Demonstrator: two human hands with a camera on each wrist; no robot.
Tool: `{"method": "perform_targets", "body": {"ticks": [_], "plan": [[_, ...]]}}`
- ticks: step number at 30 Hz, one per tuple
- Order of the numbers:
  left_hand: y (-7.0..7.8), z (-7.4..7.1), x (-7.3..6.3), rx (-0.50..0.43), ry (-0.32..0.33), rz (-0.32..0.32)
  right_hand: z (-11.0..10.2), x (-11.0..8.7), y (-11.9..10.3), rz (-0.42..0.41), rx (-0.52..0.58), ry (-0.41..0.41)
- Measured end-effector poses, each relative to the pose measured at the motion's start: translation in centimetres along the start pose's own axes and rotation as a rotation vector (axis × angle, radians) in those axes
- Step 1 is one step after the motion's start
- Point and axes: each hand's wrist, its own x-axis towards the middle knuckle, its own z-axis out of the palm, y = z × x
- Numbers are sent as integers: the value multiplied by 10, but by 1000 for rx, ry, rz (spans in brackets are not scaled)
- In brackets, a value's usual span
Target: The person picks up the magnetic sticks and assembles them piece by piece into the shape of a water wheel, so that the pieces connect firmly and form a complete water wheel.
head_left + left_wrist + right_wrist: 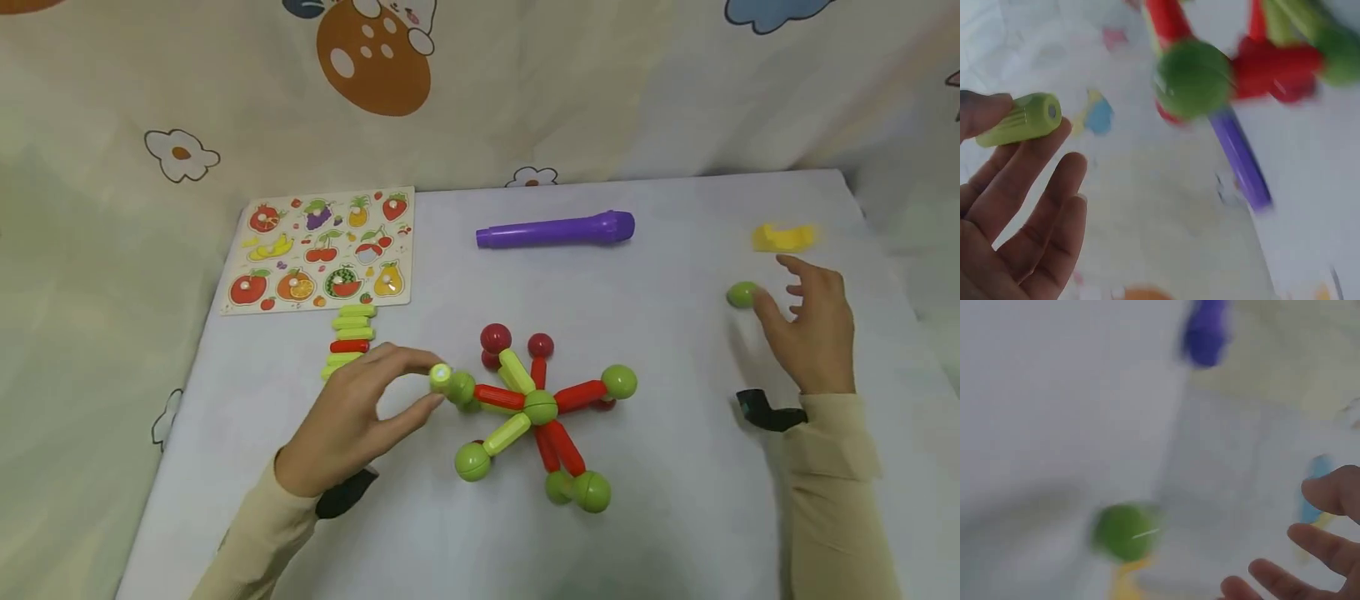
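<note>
My left hand [348, 417] pinches a light-green magnetic rod [440, 378] between thumb and fingertips, just left of the built ball-and-rod figure. In the left wrist view the rod [1025, 119] shows a round metal dot on its end and stands apart from the figure. Red and green rods spread from a green middle ball [540, 407], with red and green balls on their ends. On the right, my right hand [813, 329] hovers with fingers spread and bent a little, holding nothing. A loose green ball [741, 294] lies by its thumb; in the right wrist view that ball [1124, 531] is blurred.
A fruit puzzle board [318, 250] lies at the back left. In front of it is a row of several loose rods [352, 333], partly behind my left hand. A purple toy microphone [555, 230] lies at the back, and a yellow curved piece [783, 238] at the back right.
</note>
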Motion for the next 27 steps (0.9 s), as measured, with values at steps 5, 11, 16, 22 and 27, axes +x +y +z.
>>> {"method": "perform_targets", "body": {"ticks": [5,11,16,22,27], "plan": [[19,19,42,-141,-91,133,-1,-26,-89,-410,284,6],[30,38,73,-174,-175,195,16,-56,-172,-660,513,-383],[23,52,78,-218,-177,138,36,-50,-181,-563,520,-529],[14,62,74,-90,-224,104,49,-44,-172,-325,554,-714],[10,56,64,182,-264,227,57,-42,-167,-248,443,-710]]}}
